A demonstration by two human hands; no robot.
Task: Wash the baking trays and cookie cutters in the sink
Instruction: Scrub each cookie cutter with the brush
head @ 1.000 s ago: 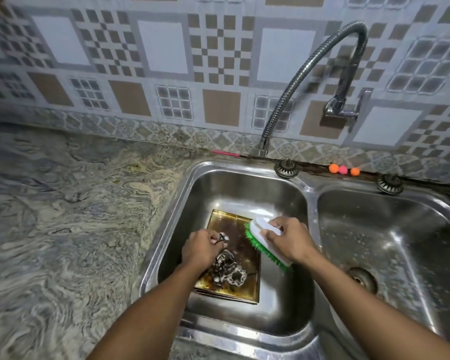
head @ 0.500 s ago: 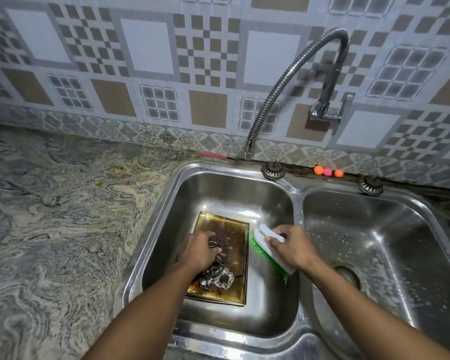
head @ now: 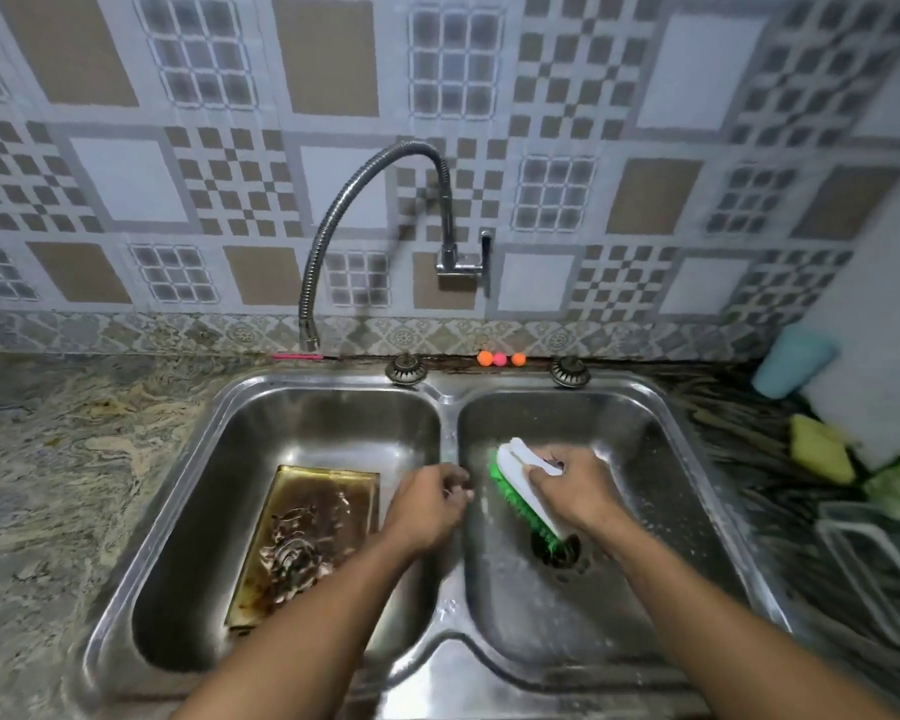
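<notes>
**Brush over the right basin**

My right hand (head: 572, 491) grips the green-bristled scrub brush (head: 518, 475) above the right basin's drain. My left hand (head: 430, 504) hovers at the sink (head: 448, 662) divider, fingers (head: 455, 483) curled; blur hides any hold. The baking tray (head: 328, 485), carrying cookie cutters (head: 292, 558), lies in the left basin.

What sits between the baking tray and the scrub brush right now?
In the head view, the left hand and the sink divider lie between the baking tray and the scrub brush, which the right hand grips.
</notes>
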